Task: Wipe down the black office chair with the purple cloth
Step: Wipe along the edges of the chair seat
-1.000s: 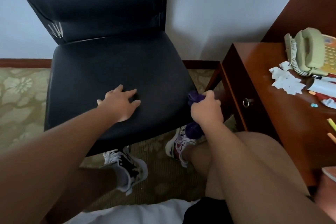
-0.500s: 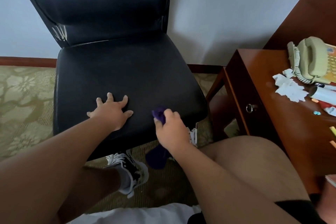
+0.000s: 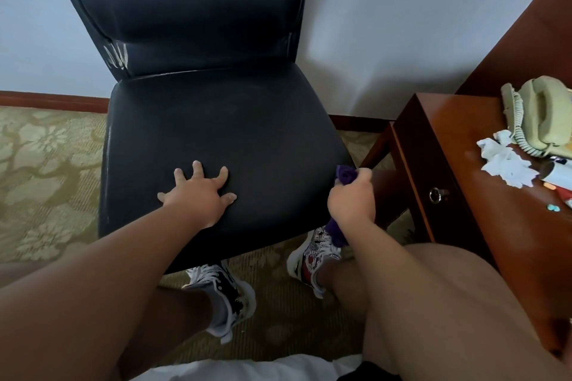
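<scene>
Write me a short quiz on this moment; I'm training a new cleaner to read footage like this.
1. True or false: the left hand lies flat, fingers spread, on the seat of the black office chair.
2. Where is the purple cloth? A) at the middle of the seat B) at the seat edge nearest the desk C) under the left hand
3. Short answer: which hand grips the cloth?
Key: 1 true; 2 B; 3 the right hand.
</scene>
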{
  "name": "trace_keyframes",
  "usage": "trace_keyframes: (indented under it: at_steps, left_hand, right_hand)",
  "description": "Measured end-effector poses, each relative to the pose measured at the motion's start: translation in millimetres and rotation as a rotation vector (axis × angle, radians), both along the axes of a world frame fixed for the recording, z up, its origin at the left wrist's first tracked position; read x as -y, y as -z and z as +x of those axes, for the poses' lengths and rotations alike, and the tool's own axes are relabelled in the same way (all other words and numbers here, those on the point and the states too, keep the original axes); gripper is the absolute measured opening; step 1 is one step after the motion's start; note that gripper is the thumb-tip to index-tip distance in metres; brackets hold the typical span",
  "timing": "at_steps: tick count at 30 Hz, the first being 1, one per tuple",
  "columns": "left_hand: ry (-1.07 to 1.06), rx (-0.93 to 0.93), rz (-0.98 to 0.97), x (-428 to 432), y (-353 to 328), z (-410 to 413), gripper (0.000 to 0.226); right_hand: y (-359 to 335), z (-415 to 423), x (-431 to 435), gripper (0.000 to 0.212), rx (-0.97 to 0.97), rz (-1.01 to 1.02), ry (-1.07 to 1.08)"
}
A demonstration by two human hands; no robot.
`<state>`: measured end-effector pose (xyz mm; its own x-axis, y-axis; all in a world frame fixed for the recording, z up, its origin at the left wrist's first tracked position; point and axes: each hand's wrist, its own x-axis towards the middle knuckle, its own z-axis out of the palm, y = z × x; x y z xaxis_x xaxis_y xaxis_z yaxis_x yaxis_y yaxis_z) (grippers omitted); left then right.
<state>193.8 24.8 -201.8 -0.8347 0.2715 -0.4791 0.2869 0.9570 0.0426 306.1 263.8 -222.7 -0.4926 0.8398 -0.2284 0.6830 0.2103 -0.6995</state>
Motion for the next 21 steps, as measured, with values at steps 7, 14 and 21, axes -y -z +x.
trace_keyframes:
  at_steps: [7,14,21]
  left_hand:
    - [-0.004,-0.002,-0.014,3,0,-1,0.063]
    - [0.023,-0.012,0.003,15,-1,-6,0.063]
    - [0.011,0.02,0.004,7,-2,-3,0.063]
  right_hand:
    - [-2,3,76,0.019,0.053,0.237,-0.682]
    - [-5,-1,57,0.027,0.127,0.419,-0.733]
    - [-1,-12,-4,0.037,0.215,0.309,-0.153]
